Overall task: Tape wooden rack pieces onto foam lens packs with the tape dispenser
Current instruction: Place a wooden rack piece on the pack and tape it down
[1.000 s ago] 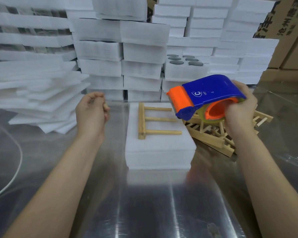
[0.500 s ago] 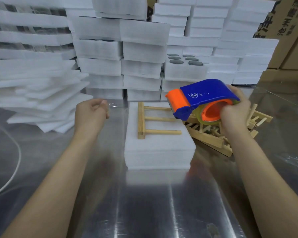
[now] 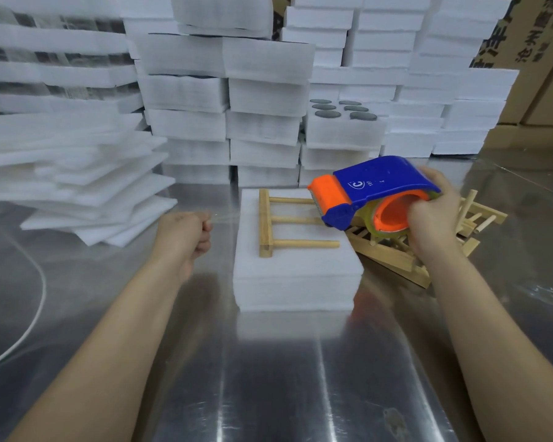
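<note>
On the shiny desk (image 3: 268, 378), near its middle, lies a foam lens pack (image 3: 297, 275). A wooden rack piece (image 3: 270, 223) rests flat on its top, rail to the left and three pegs pointing right. Over the pack's right edge the right hand (image 3: 434, 218) has its fingers wrapped round the roll end of the blue and orange tape dispenser (image 3: 377, 186), whose orange nose points left above the pegs. The left hand (image 3: 182, 232), just left of the pack, is curled into a fist that pinches the end of a faint clear tape strip (image 3: 224, 215). The strip seems to run towards the dispenser, though its middle stretch is too thin to trace. The step in hand looks like drawing tape out across the rack piece. Next the strip likely needs lowering over the pegs, pressing onto the foam at both sides, then cutting at the nose. More rack pieces (image 3: 406, 263) lie heaped to the right.
</note>
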Tool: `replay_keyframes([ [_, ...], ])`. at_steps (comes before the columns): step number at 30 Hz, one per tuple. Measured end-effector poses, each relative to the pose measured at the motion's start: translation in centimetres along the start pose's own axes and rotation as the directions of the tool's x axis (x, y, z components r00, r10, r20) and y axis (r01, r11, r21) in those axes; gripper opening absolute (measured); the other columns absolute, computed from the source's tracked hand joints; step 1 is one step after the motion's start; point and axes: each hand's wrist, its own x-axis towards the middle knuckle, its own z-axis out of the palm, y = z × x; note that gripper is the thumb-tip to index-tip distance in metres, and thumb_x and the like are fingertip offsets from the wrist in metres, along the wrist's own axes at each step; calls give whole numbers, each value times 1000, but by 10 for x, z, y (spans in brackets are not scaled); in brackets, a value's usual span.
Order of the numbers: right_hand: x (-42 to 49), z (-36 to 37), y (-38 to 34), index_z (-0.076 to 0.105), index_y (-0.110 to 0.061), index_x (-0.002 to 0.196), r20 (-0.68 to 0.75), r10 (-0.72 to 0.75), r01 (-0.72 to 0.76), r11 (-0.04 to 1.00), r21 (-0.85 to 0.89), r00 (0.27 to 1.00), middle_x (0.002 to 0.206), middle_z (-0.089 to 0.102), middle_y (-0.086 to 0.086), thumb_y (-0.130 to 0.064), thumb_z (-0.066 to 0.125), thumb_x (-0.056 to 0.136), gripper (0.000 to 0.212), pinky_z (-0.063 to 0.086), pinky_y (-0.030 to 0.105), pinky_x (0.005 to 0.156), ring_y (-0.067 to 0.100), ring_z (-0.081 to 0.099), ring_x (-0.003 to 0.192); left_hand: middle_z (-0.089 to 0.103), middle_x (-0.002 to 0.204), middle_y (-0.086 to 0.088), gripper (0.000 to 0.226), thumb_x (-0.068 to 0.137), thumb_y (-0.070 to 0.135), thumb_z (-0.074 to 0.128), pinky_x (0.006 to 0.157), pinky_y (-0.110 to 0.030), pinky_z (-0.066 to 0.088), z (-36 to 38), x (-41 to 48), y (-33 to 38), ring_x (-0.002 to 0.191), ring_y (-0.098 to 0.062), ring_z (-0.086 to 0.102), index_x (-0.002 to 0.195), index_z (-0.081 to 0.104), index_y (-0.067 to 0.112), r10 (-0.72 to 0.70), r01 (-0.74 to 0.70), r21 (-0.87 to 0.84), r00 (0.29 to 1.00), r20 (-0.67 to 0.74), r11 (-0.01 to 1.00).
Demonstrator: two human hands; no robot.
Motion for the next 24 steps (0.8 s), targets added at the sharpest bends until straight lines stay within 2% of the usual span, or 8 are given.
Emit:
replay_keyframes([
  [5, 0, 0, 3, 54, -36, 106, 5, 32, -32, 999, 2, 999, 101, 60, -13, -4, 61, 89, 36, 46, 25, 71, 7, 58, 96, 37, 47, 2, 33, 89, -6, 36, 33, -14, 17, 5, -2, -14, 29, -4, 25, 63, 43, 14, -99, 93, 119, 994, 42, 988],
  [8, 0, 0, 3, 52, -38, 103, 9, 47, -47, 999, 7, 999, 96, 57, -18, -5, 61, 90, 37, 44, 22, 68, 3, 57, 91, 39, 53, -7, 33, 87, -1, 42, 43, -20, 25, 9, -2, -25, 41, -17, 32, 57, 44, 12, -15, -7, 351, 998, 60, 936],
  [10, -1, 0, 4, 51, -37, 107, 10, 53, -53, 999, 8, 999, 95, 56, -19, -6, 61, 91, 36, 43, 20, 67, 2, 56, 89, 50, 59, -16, 32, 89, 5, 45, 55, -30, 37, 11, -1, -31, 53, -24, 42, 57, 50, 4, 126, -156, 535, 988, 92, 830],
  [12, -2, 0, 5, 51, -38, 106, 15, 52, -52, 999, 3, 999, 93, 56, -20, -6, 61, 91, 36, 42, 18, 66, 1, 56, 87, 63, 73, -18, 31, 93, 13, 47, 67, -37, 46, 14, -3, -35, 68, -32, 57, 70, 60, -4, 226, -250, 684, 966, 126, 685],
  [14, -2, 0, 4, 49, -40, 103, 18, 52, -52, 999, 2, 999, 91, 53, -23, -6, 61, 91, 38, 41, 18, 66, -1, 55, 85, 64, 82, -14, 24, 94, 16, 47, 70, -38, 46, 15, -7, -37, 78, -31, 59, 84, 61, 0, 304, -300, 784, 941, 149, 543],
  [16, -3, 0, 4, 47, -41, 103, 12, 60, -61, 998, 11, 998, 90, 50, -26, -6, 61, 91, 38, 40, 17, 66, -2, 53, 84, 63, 84, -8, 16, 93, 16, 46, 67, -37, 46, 15, -10, -38, 78, -27, 57, 85, 58, 8, 348, -331, 856, 917, 194, 396],
  [20, -2, 0, 6, 47, -40, 105, 19, 67, -67, 998, 11, 998, 90, 50, -25, -7, 61, 91, 38, 40, 18, 66, -1, 53, 84, 52, 101, -4, 7, 92, 17, 48, 64, -31, 33, 11, -15, -42, 94, -23, 48, 87, 45, 19, 382, -378, 919, 870, 312, 109],
  [24, -2, 0, 8, 45, -40, 106, 16, 66, -66, 998, -3, 998, 91, 52, -22, -8, 61, 91, 39, 41, 18, 65, 0, 54, 85, 46, 109, -2, 15, 92, 23, 53, 65, -29, 33, 10, -11, -46, 105, -21, 44, 106, 49, 17, 377, -444, 896, 831, 409, 5],
])
